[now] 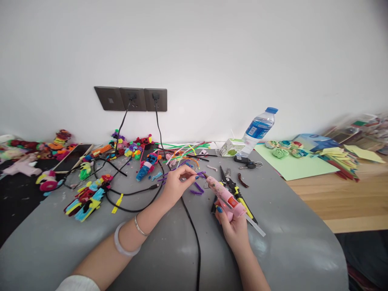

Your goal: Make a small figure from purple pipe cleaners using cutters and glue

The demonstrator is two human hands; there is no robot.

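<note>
My left hand (179, 184) pinches a short purple pipe cleaner (201, 175) between thumb and fingertips. In my right hand (235, 235) is a pink glue gun (218, 191), gripped by its handle. Its nozzle points up and left, close beside the pipe cleaner; I cannot tell whether they touch. A clear glue stick (257, 227) sticks out of the gun's back end. More bent purple pipe cleaner pieces (198, 188) lie on the table below my left fingers. Pliers with yellow and black handles (241, 198) lie behind the gun, partly hidden by it.
Pipe cleaner figures (86, 199) and black cables (133, 210) spread over the grey table (127, 270) at left. Loose pipe cleaners (188, 148), a small carton (232, 147), a tilted water bottle (257, 131) and keys (251, 165) stand toward the wall. Green paper (291, 167) lies right.
</note>
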